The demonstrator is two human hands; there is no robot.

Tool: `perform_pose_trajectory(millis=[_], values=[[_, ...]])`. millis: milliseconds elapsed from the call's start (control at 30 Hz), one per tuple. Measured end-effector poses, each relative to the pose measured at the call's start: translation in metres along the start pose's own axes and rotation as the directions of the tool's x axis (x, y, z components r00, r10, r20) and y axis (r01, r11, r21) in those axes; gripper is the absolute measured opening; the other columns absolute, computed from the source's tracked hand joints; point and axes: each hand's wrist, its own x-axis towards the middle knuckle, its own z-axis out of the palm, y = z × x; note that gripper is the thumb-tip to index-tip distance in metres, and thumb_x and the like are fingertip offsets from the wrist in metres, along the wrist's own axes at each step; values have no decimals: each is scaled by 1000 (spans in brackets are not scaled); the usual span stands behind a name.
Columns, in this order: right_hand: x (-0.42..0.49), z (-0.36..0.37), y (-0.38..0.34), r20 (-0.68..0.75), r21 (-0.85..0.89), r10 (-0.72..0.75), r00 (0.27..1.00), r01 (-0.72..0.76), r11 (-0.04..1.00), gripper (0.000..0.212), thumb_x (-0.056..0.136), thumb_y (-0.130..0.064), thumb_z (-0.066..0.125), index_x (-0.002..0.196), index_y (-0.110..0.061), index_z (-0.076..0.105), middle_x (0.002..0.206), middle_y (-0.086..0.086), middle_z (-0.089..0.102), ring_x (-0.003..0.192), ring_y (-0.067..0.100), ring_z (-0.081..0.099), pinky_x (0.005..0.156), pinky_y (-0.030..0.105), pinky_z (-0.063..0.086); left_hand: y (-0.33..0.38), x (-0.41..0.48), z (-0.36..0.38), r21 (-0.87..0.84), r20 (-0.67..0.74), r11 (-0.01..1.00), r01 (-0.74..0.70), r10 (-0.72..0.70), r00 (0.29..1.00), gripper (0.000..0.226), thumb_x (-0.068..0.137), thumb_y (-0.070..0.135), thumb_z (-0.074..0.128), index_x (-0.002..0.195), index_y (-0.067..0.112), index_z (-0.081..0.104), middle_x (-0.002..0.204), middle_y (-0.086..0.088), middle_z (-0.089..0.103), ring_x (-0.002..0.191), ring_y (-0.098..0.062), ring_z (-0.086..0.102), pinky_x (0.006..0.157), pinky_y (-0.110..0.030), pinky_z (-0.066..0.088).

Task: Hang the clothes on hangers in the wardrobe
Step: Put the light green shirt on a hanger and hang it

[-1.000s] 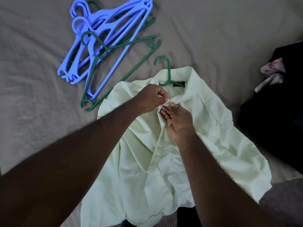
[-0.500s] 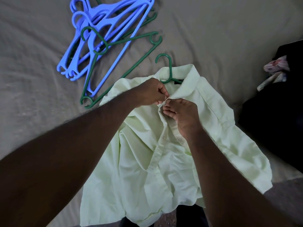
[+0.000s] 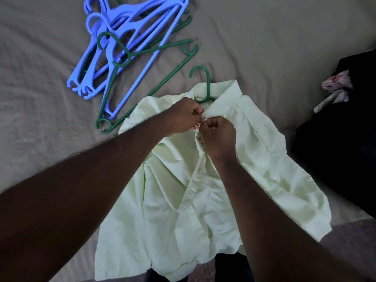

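Note:
A pale green button-up shirt [image 3: 207, 200] lies front-up on the bed, with a green hanger [image 3: 204, 84] inside it; only the hook and neck stick out of the collar. My left hand [image 3: 184, 117] and my right hand [image 3: 218, 137] meet just below the collar, both pinching the shirt's front placket at the top button. The fingertips touch each other and hide the button itself.
A pile of several blue hangers [image 3: 126, 43] and a loose green hanger [image 3: 146, 82] lies on the beige bedsheet [image 3: 274, 47] at the upper left. A dark heap of clothes [image 3: 343, 139] with a patterned cloth [image 3: 335, 88] sits at the right.
My right hand has turned from lying flat on the shirt front to a closed pinch at the collar, meeting my left hand. The view has shifted slightly down.

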Motion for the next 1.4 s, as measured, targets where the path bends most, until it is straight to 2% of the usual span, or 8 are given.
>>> perform_pose_trajectory(millis=[233,533,633,767,867,1033,1300,1400], values=[[1,-4,4,88,169,31,996,-46,985,12,77,-23,63,70,-13,65,62,-2,67,66,22,68,71,46,60,3,-4,-2,-108,4,994,37,-37,999,13,83,-7,62,85,6,63,77,-12,64,64,-15,60,65,-23,54],[-10,-7,-2,-105,-76,-229,968,222,972,13,82,-19,68,75,-9,64,67,-2,66,63,16,62,63,30,49,4,-3,-5,-224,98,971,79,-58,993,20,87,2,66,105,-7,63,92,-19,66,84,-25,63,91,-43,54],[-9,-9,-7,-43,196,-48,998,56,979,17,84,-14,64,68,-7,60,57,-1,61,52,15,55,57,29,49,5,-1,-11,-219,119,972,87,-61,991,22,87,-2,62,109,-9,61,84,-15,64,75,-19,61,79,-33,55],[-7,-18,-15,295,601,213,931,-354,716,19,90,-4,59,71,-6,57,58,4,50,48,12,44,49,26,39,6,1,-17,-218,183,969,113,-73,980,23,87,-2,62,110,-3,62,85,-11,61,71,-12,58,73,-25,53],[-2,-29,-12,487,626,199,851,-499,600,20,94,-8,58,74,-14,60,62,-2,55,50,8,43,48,21,39,9,0,-21,-258,257,957,135,-66,964,22,88,-4,59,109,3,61,96,-15,59,83,-16,57,74,-24,53],[4,-35,-12,527,620,153,836,-501,604,17,95,-9,56,79,-14,59,64,-2,56,51,8,44,49,21,39,15,1,-29,-286,367,946,154,-41,929,23,85,-1,68,106,10,64,98,-8,65,90,-14,61,83,-25,54],[5,-36,-10,522,624,108,846,-465,629,18,95,-10,55,78,-13,60,67,-1,55,53,9,43,51,23,39,18,-2,-25,-338,284,932,132,-33,958,16,87,-4,63,95,10,65,85,-7,65,80,-15,61,80,-28,55],[9,-36,-13,465,595,160,871,-442,671,20,95,-10,55,75,-14,59,64,-2,55,52,9,46,51,23,41,20,1,-9,-75,-30,996,-49,47,998,14,85,-1,62,91,12,63,78,-6,63,68,-15,58,71,-31,51]])
